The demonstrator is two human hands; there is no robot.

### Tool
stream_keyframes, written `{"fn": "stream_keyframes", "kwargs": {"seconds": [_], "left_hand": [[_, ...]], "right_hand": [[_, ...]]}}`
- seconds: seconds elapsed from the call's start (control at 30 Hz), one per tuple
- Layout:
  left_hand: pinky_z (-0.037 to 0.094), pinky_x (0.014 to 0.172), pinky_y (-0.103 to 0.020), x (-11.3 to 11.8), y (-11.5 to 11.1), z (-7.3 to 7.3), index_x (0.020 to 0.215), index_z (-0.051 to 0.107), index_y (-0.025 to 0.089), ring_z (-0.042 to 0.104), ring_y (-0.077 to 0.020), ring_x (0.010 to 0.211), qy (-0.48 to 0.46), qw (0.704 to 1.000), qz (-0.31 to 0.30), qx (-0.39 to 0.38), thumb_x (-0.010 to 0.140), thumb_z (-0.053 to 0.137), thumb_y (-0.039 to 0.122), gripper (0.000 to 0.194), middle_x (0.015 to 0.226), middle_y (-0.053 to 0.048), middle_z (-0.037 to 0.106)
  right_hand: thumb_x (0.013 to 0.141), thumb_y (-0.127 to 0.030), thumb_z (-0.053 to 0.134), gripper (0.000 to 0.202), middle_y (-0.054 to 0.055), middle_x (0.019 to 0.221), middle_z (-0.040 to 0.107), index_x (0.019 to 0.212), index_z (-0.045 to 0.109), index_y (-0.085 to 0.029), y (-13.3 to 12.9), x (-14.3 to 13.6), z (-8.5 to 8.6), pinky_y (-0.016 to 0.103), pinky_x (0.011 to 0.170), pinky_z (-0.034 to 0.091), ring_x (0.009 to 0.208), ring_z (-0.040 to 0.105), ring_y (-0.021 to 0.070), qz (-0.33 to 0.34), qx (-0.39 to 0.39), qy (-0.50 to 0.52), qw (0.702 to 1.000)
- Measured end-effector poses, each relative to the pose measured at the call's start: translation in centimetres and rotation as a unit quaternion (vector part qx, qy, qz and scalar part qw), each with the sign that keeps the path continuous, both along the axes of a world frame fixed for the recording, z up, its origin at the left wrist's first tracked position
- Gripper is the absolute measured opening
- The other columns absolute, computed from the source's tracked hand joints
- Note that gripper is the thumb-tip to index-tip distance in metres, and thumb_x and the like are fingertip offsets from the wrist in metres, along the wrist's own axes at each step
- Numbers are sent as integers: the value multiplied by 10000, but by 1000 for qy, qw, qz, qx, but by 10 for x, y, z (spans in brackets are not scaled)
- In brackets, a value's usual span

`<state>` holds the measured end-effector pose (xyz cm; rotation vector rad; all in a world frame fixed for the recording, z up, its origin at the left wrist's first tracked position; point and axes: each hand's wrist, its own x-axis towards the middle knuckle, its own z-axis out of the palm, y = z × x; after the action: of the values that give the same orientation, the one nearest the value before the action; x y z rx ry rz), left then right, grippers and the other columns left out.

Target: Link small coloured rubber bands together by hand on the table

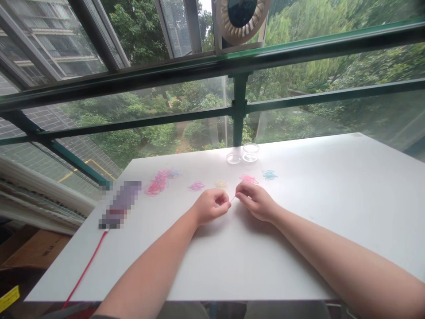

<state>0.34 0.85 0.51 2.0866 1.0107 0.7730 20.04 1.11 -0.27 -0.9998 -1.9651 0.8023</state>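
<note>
My left hand (211, 207) and my right hand (255, 202) are close together above the white table. Each pinches one end of a thin pink rubber band (233, 198), which spans the small gap between the fingertips. Just beyond the right hand lies a pile of pink bands (248, 179), partly covered by its fingers. Pale yellow bands (221, 184) lie behind the left hand, and purple bands (196, 186) are to its left. A small heap of blue-green bands (269, 174) sits farther right. The larger mixed heap (161, 180) spreads out at the left.
At the table's (332, 186) far edge stand a clear round container (250, 152) and a shallow clear lid (233, 158). A pixelated phone-like object (120, 206) with a red cable (86, 267) lies at the left. Behind the table runs a green railing (238, 110).
</note>
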Motion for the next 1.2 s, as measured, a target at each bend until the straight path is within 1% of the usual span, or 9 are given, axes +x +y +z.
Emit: {"fn": "stream_keyframes", "kwargs": {"seconds": [0.13, 0.2, 0.3, 0.37, 0.53, 0.6, 0.73, 0.83, 1.2], "left_hand": [[392, 599, -220, -2, 2, -1, 635, 512, 150, 473, -98, 610, -9, 1000, 4, 8, 748, 543, 217, 135, 627, 5, 524], [394, 599, -222, -2, 2, -3, 648, 525, 149, 477, -99, 611, -9, 1000, 8, 10, 752, 546, 229, 132, 636, 2, 535], [396, 589, -222, -2, 0, -4, 666, 547, 149, 487, -103, 614, -2, 1000, 7, 3, 756, 553, 247, 133, 653, -6, 555], [397, 585, -221, -2, 0, -3, 666, 550, 150, 490, -103, 615, 1, 1000, 4, -1, 756, 554, 247, 133, 655, -7, 559], [402, 606, -221, -1, 1, -1, 651, 532, 151, 494, -100, 624, -9, 1000, 7, 7, 757, 544, 233, 135, 654, -3, 550], [403, 606, -221, 0, 2, -1, 652, 531, 151, 493, -100, 626, -12, 1000, 6, 9, 757, 543, 232, 133, 655, -3, 549], [401, 587, -222, 0, 1, -3, 657, 539, 149, 491, -103, 614, -8, 1000, 7, 2, 758, 541, 245, 140, 648, -7, 550], [402, 584, -224, -1, 1, -4, 660, 543, 147, 493, -106, 615, -9, 1000, 16, 3, 755, 548, 259, 146, 650, -13, 556], [402, 561, -210, -2, 0, -6, 691, 580, 144, 508, -99, 602, -1, 1000, 13, -14, 752, 573, 256, 128, 662, -12, 584]], "right_hand": [[846, -262, 470, 136, -8, 636, 489, 727, 473, -196, 7, 5, -3, 288, 676, 392, 642, 460, 138, -78, 6, 49, 996], [844, -283, 477, 139, -11, 630, 489, 737, 487, -195, 6, 5, -3, 279, 635, 391, 605, 449, 130, -48, -14, 28, 998], [826, -303, 504, 138, -7, 631, 502, 743, 507, -193, 0, 2, -1, 260, 564, 372, 575, 435, 124, 45, -45, -28, 998], [817, -299, 514, 131, -3, 639, 510, 738, 506, -194, -1, 1, 0, 257, 556, 366, 583, 437, 126, 60, -41, -37, 997], [847, -307, 468, 155, -12, 618, 467, 736, 468, -199, 6, 4, -2, 264, 585, 373, 584, 429, 127, -115, -7, 67, 991], [852, -310, 464, 154, -16, 608, 457, 745, 466, -199, 8, 4, -3, 264, 580, 374, 575, 429, 124, -139, -11, 89, 986], [832, -298, 498, 149, 4, 640, 513, 727, 509, -193, 1, 2, -1, 265, 577, 384, 594, 452, 127, -19, -5, 10, 1000], [821, -278, 511, 131, 5, 627, 526, 730, 537, -187, -5, 0, 3, 256, 553, 380, 567, 437, 118, 61, -6, -36, 997], [765, -214, 553, 92, -2, 636, 515, 689, 511, -184, -5, 2, 5, 239, 554, 400, 581, 467, 111, 89, -4, -57, 994]]}}
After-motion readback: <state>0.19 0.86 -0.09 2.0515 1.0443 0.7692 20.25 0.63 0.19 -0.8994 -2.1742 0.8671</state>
